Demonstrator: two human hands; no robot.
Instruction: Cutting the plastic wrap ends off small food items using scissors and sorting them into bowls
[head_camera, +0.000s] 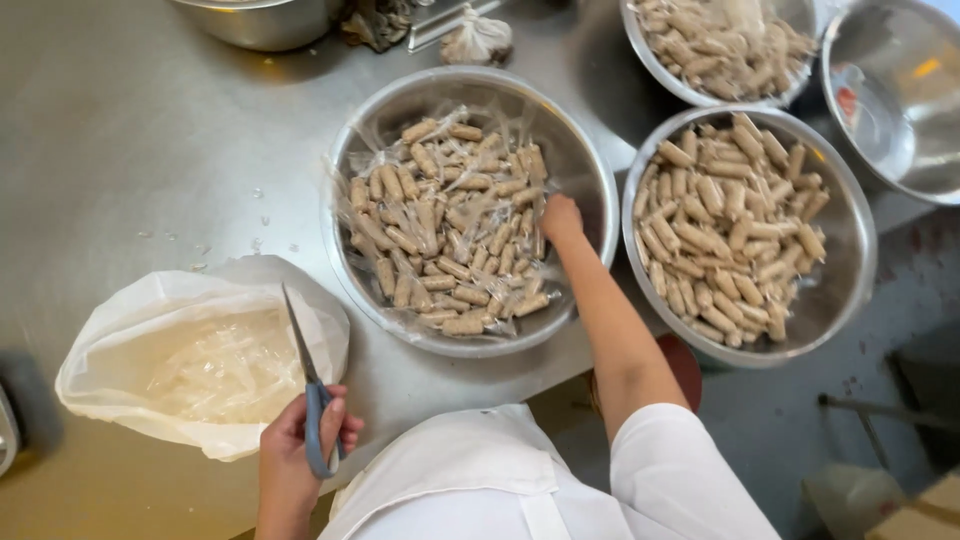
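Observation:
My left hand (291, 452) grips a pair of blue-handled scissors (306, 377), blades pointing up over a white plastic bag (120, 330) that holds clear wrapper scraps. My right hand (560, 216) reaches into a steel bowl (585, 160) of small tan sausage pieces in clear plastic wrap (445, 225), fingers down among the pieces at the bowl's right side. Whether it holds one I cannot tell. To the right stands a second steel bowl (850, 260) with unwrapped sausage pieces (730, 225).
A third bowl of sausage pieces (720, 45) and an empty steel bowl (900, 100) sit at the back right. Another steel bowl (265, 20) and a knotted small bag (477, 40) are at the back. The steel table's edge (480, 385) runs by my white apron.

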